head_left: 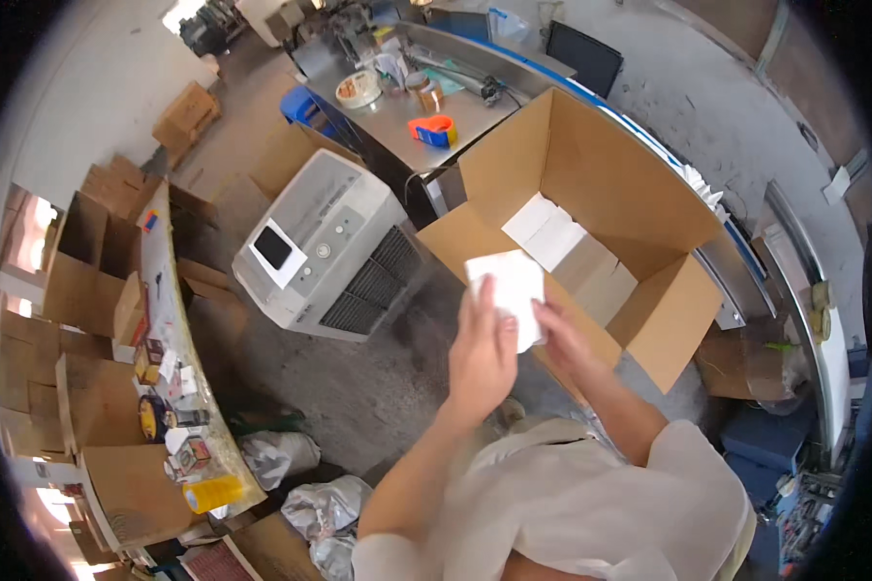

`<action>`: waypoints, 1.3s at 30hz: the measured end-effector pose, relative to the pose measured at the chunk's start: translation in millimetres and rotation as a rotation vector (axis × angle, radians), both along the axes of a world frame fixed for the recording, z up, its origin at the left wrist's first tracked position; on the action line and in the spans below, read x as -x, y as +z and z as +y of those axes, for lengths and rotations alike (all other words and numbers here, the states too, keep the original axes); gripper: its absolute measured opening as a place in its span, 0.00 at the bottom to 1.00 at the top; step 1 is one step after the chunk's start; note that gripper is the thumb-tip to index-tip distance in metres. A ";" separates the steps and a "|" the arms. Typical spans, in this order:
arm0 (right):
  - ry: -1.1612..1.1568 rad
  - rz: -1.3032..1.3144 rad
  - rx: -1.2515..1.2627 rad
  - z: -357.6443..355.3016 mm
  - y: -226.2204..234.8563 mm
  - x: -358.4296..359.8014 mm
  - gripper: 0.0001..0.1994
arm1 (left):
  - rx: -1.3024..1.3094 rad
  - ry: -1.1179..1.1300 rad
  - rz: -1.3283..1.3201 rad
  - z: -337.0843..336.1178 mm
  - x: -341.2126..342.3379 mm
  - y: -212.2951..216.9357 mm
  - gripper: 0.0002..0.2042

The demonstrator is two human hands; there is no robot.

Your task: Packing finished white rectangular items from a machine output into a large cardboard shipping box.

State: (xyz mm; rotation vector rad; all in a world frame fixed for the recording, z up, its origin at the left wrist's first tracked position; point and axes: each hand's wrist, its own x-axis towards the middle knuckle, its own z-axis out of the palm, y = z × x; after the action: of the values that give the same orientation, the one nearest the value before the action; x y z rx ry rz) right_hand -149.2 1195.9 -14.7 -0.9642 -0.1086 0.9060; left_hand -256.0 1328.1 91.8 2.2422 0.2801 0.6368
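While your left hand (482, 353) and right hand (566, 341) both have fingers clamped on it, the white piece (516, 281) looks plain, flat, roughly rectangular; it's near the open brown carton (635, 179).

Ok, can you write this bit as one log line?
left hand: holds white piece | right hand: at its right edge | things: open cardboard box nearby | rest: pale machine with dark grille, metal table

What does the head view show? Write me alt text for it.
A person's left grip and right grip hold a flat white piece near an open cardboard box. A grey machine stands on the floor to the left, a metal table beyond it.
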 end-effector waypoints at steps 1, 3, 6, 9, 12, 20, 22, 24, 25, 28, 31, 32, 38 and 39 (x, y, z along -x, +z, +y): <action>-0.004 -0.002 0.020 3.5 8.2 -6.7 0.29 | 0.056 -0.059 0.051 8.6 -12.2 -3.8 0.27; -0.190 -0.109 -0.025 15.1 21.9 -23.1 0.29 | 0.155 -0.189 0.066 26.5 -39.3 -9.7 0.27; -0.308 -0.145 0.063 30.6 16.5 -44.1 0.30 | 0.205 -0.353 0.113 63.6 -75.7 -16.0 0.27; -0.443 -0.221 0.111 68.1 41.0 -57.8 0.30 | 0.231 -0.464 0.010 103.0 -117.6 -22.2 0.27; -0.669 -0.210 0.099 75.1 54.7 -79.6 0.28 | 0.277 -0.672 0.140 115.6 -174.6 -20.7 0.27; -0.947 -0.332 0.165 84.5 92.8 -189.3 0.35 | 0.251 -0.846 0.047 132.7 -327.3 -7.5 0.25; -1.039 -0.454 0.161 84.1 80.9 -228.5 0.34 | 0.310 -0.949 0.021 132.0 -368.2 -3.5 0.24; -1.014 -0.456 0.161 76.5 80.0 -276.5 0.35 | 0.377 -0.950 -0.003 129.5 -417.2 0.2 0.24; -1.051 -0.417 0.253 74.8 80.6 -296.8 0.35 | 0.420 -0.934 0.111 128.6 -440.4 11.1 0.24; -1.128 -0.536 0.448 58.3 77.4 -365.5 0.28 | 0.435 -1.006 0.096 130.9 -538.5 -15.8 0.24; -1.145 -0.512 0.311 42.8 95.0 -426.6 0.26 | 0.528 -1.006 0.155 103.6 -608.4 12.6 0.24; -1.121 -0.529 0.241 49.6 100.1 -453.9 0.28 | 0.592 -1.024 0.122 111.1 -645.5 3.9 0.24; -1.023 -0.463 0.477 68.9 79.1 -601.0 0.35 | 0.695 -0.945 0.328 141.6 -789.8 -5.2 0.25; -1.020 -0.453 0.561 77.3 75.8 -617.4 0.35 | 0.676 -0.931 0.367 147.9 -810.8 -20.6 0.25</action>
State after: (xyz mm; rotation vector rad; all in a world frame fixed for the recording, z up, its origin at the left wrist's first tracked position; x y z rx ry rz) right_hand 468.2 1273.2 61.1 -1.5149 0.2578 -0.2583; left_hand 554.7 1476.0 71.2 1.5514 -0.3325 -0.3361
